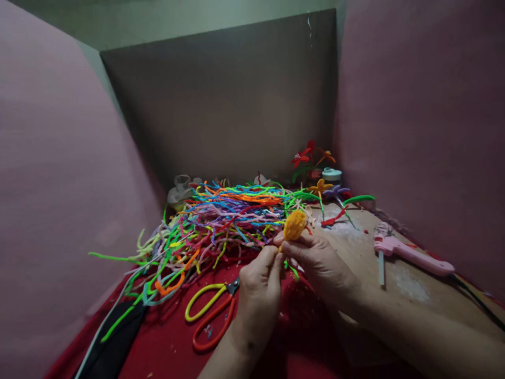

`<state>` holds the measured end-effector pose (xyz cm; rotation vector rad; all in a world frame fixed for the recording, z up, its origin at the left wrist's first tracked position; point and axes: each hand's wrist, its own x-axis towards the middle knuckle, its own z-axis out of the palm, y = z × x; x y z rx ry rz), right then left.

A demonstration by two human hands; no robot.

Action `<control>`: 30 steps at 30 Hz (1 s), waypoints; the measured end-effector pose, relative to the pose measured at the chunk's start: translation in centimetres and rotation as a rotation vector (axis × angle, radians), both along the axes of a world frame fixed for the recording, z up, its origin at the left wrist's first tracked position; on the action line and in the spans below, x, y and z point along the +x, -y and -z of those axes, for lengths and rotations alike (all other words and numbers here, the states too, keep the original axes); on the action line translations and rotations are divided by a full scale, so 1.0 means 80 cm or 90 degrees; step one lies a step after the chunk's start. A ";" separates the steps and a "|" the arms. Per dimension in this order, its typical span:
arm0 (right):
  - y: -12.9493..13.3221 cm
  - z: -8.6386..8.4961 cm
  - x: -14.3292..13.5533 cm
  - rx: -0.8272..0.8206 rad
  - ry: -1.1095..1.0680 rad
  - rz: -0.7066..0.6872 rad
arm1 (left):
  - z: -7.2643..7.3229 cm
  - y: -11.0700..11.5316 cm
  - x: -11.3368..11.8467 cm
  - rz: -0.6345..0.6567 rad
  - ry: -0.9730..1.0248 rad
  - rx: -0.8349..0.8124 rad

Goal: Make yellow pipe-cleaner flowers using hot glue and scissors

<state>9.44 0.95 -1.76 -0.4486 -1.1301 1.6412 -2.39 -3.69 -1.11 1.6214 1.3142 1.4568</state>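
A fuzzy orange-yellow oval piece (294, 225) stands up from between my two hands, its narrow lower end pinched in the fingers. My left hand (263, 280) is closed on that lower end, thumb and forefinger pressed together. Just to the right, my right hand (316, 261) grips the same piece at its base, its thumb touching the underside. A large heap of colourful pipe cleaners (236, 213) lies behind and to the left of the hands. Beside my left wrist are scissors (211, 313) with one yellow and one red handle.
A pink glue gun (414, 255) lies at the right on a brown board (394, 310). Pipe-cleaner flowers (320, 187), a light-blue-lidded container (332, 175) and a plastic bag (179, 195) stand at the back. Red cloth (158, 342) covers the front; pink panels (51, 184) rise at both sides.
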 end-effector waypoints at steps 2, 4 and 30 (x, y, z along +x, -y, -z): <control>0.001 -0.002 0.002 0.009 0.002 -0.023 | -0.006 0.000 -0.001 0.090 0.141 -0.123; 0.002 -0.004 0.004 0.015 0.005 -0.054 | -0.012 0.000 -0.002 0.199 0.302 -0.223; -0.002 0.002 0.005 0.077 0.028 -0.011 | -0.009 0.003 -0.003 0.027 -0.016 -0.049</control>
